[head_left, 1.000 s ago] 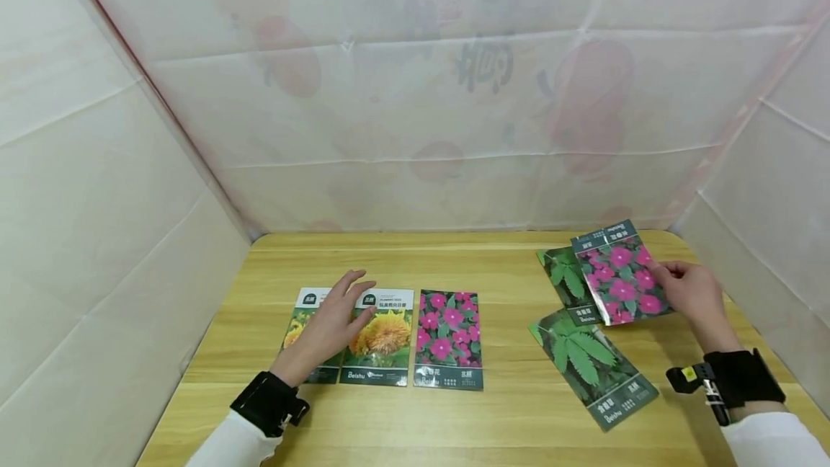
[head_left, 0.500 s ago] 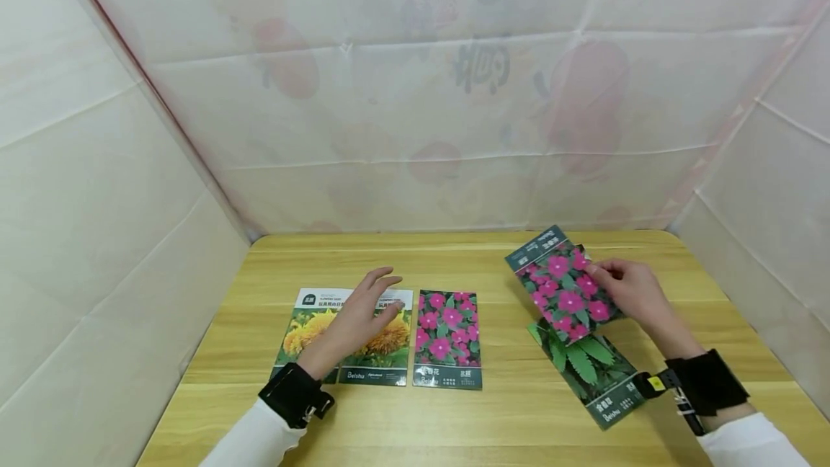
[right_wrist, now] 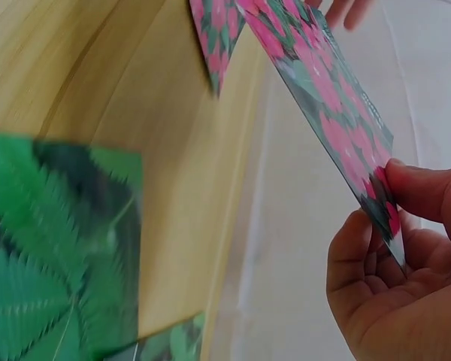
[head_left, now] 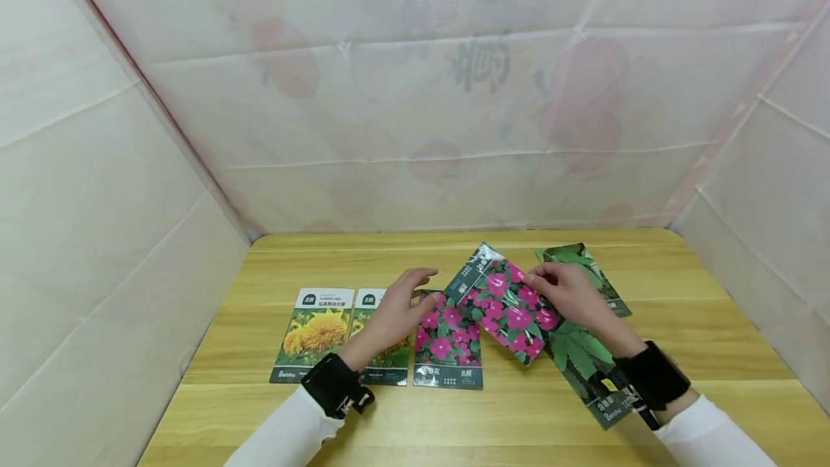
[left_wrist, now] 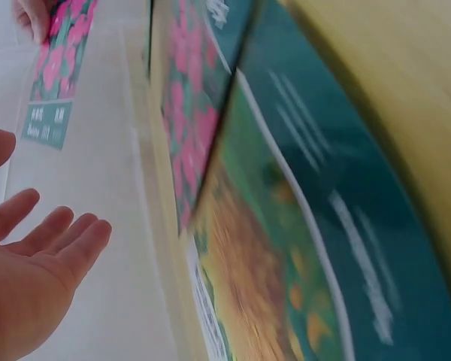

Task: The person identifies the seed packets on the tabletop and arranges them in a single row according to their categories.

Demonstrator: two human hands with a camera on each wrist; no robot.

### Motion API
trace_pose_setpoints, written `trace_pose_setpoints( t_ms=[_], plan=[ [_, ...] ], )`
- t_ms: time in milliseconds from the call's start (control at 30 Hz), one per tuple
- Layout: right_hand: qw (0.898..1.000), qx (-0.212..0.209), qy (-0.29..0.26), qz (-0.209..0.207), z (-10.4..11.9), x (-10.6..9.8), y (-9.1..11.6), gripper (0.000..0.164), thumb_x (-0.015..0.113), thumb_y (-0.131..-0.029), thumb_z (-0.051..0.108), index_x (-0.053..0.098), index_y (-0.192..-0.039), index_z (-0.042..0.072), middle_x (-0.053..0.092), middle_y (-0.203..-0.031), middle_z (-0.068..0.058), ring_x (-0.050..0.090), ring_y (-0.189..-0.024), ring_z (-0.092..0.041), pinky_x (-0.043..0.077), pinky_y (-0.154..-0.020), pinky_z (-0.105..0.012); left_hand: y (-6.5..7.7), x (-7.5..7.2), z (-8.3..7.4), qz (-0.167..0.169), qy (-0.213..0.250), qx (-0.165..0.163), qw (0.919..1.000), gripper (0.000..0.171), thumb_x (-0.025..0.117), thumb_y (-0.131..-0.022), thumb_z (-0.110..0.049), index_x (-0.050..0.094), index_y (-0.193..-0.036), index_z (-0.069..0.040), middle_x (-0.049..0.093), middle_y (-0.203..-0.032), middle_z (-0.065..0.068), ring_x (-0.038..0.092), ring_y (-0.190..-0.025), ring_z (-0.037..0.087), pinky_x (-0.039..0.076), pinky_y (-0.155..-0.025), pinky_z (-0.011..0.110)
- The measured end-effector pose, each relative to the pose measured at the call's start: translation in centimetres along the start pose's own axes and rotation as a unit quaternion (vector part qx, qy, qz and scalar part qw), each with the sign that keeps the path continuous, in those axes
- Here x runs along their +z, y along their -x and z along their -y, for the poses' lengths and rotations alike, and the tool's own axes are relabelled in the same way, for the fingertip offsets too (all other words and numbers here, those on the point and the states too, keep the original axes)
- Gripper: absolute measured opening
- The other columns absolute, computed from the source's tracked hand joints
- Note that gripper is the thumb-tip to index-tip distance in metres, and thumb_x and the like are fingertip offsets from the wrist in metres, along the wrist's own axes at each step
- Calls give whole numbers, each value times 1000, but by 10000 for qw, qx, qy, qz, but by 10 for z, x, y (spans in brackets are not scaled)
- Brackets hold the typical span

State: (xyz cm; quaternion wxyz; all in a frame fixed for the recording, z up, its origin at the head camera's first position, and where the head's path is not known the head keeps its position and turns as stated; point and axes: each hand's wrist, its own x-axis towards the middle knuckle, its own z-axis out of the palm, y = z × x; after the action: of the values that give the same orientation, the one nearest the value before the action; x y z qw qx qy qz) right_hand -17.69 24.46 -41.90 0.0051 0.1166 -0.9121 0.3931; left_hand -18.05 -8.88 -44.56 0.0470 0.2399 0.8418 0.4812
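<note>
right hand [head_left: 573, 295] pinches pink packet [head_left: 507, 310] by its edge, good spot; likely light, bendy, slick. left hand [head_left: 397, 310] relaxed, seems empty.

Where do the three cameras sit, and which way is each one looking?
Head: on the head, facing forward and down at the table; left hand, right hand and sleeves show.
Left wrist: worn there, facing a yellow-flowered packet; left hand and part of the right hand show.
Right wrist: worn there, facing the held pink-flowered packet; right hand and part of the left hand show.
Both wrist views share that held packet.
</note>
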Motion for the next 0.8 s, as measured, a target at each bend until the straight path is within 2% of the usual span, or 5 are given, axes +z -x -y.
trace_pose_setpoints(
  t_ms=[167, 233, 467, 700, 800],
  plan=[
    [9997, -158, -93, 143, 8, 9, -4, 27, 59, -108, 28, 73, -106, 5, 52, -70, 0, 43, -57, -15, 36, -54, -29, -5, 5, -1, -147, 491, -273, 9983, 48, 55, -110, -27, 47, -154, -10, 54, -148, 14, 56, -132, 26, 48, -108, 34],
    [9995, -249, -78, 179, 11, 12, -4, 24, 59, -108, 25, 73, -105, 6, 52, -70, 1, 43, -58, -14, 36, -55, -28, -5, 5, 1, -200, 428, -151, 9988, 46, 55, -110, -26, 50, -152, -8, 59, -142, 15, 60, -126, 26, 51, -104, 36],
    [9982, -537, -36, 270, 16, 17, -6, 17, 59, -108, 17, 73, -103, 8, 54, -72, 2, 42, -60, -12, 36, -58, -29, -21, 27, 69, -417, -34, -117, 9991, 37, 54, -107, -45, 65, -137, -27, 67, -116, -12, 64, -102, 4, 55, -82, 23],
    [9991, -371, -100, 198, 17, 21, -7, 20, 60, -107, 20, 74, -107, 6, 64, -82, -1, 49, -65, -14, 42, -60, -30, -4, 12, 14, -460, 612, -287, 9967, 24, 63, -106, -20, 71, -123, -6, 70, -105, 7, 67, -94, 21, 57, -76, 34],
    [9989, -425, -175, -82, -6, 27, -11, 30, 60, -107, 33, 72, -119, 8, 69, -96, -3, 58, -77, -16, 47, -61, -35, 0, 8, 3, -398, 793, -618, 9941, 23, 63, -106, -17, 70, -125, -6, 69, -109, 7, 66, -98, 21, 57, -84, 33]
  ],
)
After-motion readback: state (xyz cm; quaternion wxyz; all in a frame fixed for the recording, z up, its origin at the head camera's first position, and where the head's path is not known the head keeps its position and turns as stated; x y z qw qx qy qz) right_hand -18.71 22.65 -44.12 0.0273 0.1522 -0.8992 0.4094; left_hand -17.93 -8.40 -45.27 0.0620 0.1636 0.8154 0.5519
